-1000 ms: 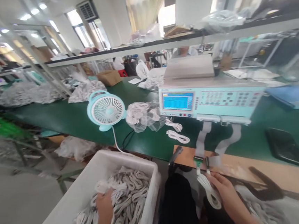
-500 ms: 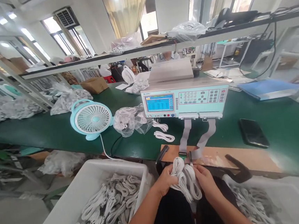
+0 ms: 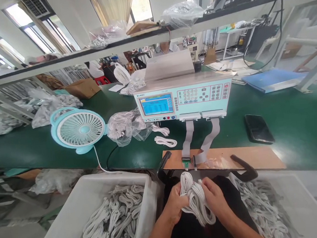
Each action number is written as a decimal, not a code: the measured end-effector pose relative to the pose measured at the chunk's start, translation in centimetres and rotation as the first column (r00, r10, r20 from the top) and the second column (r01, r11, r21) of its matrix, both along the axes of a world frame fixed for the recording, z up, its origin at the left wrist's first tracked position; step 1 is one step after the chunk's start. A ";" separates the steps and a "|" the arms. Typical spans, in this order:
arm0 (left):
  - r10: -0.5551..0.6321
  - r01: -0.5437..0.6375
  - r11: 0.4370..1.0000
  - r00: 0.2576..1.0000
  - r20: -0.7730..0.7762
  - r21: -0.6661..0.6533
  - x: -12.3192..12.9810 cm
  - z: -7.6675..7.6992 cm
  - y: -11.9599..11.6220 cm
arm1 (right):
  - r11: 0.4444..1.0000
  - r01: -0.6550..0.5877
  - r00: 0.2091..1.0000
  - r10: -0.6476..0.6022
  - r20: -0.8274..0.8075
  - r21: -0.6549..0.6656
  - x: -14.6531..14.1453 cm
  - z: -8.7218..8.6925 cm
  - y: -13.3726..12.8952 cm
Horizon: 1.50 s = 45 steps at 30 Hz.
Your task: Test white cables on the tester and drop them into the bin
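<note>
Coiled white cables (image 3: 196, 199) hang between my hands above my lap. My left hand (image 3: 174, 202) is closed on the coils from the left, and my right hand (image 3: 215, 197) grips them from the right, its thumb and fingers near a cable end. Just beyond the coils, a small green board (image 3: 186, 164) and a dark connector (image 3: 194, 161) sit at the edge of a brown board (image 3: 239, 158). Grey ribbon cables (image 3: 188, 139) run from them to a light-blue test instrument (image 3: 157, 104) with a lit screen.
White bins of coiled cables stand at the left (image 3: 78, 189) and right (image 3: 298, 192). A black clamp (image 3: 244, 169) holds the brown board. A fan (image 3: 78, 129), bagged cables (image 3: 123, 127), two loose coils (image 3: 165, 141) and a phone (image 3: 259, 128) lie on the green table. A person (image 3: 165, 48) sits beyond.
My hands and the cables have drawn back from the green board and connector, leaving a gap. The camera view has shifted, moving the scene left and slightly up.
</note>
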<state>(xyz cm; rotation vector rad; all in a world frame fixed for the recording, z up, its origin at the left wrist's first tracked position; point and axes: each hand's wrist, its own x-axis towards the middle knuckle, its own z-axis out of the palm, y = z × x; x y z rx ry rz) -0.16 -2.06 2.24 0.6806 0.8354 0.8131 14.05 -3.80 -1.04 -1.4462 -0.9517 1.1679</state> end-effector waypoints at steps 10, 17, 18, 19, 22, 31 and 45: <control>-0.272 0.329 0.905 0.935 0.228 -0.269 2.9 -3.6 -1.4 | 0.992 -0.089 0.834 0.122 0.539 -0.086 11.7 1.4 -4.9; -0.147 0.267 0.896 0.932 0.330 -0.355 5.0 -3.5 -3.0 | 0.976 -0.214 0.971 0.217 -0.097 0.047 4.2 0.7 -3.8; -0.041 0.159 0.905 0.956 0.291 -0.395 5.2 -3.8 -3.5 | 0.987 -0.149 0.985 0.153 -0.081 0.058 3.8 0.4 -3.9; 0.056 0.058 0.903 0.966 0.251 -0.425 5.4 -4.2 -4.0 | 0.993 -0.092 0.994 0.096 -0.054 0.073 3.6 0.2 -3.9; 0.214 -0.119 0.876 0.964 0.155 -0.468 5.5 -5.3 -4.9 | 0.991 0.010 0.998 -0.017 0.057 0.135 3.6 -0.1 -3.8; 0.069 -0.072 0.997 0.989 -0.133 -0.016 2.7 -3.1 -2.1 | 0.948 -0.299 0.883 0.233 0.408 0.107 3.5 -0.4 -3.6; 0.117 -0.112 0.993 0.956 -0.270 0.036 2.3 -3.8 -1.2 | 0.955 -0.288 0.911 0.250 -0.327 -0.071 1.9 -0.1 -2.1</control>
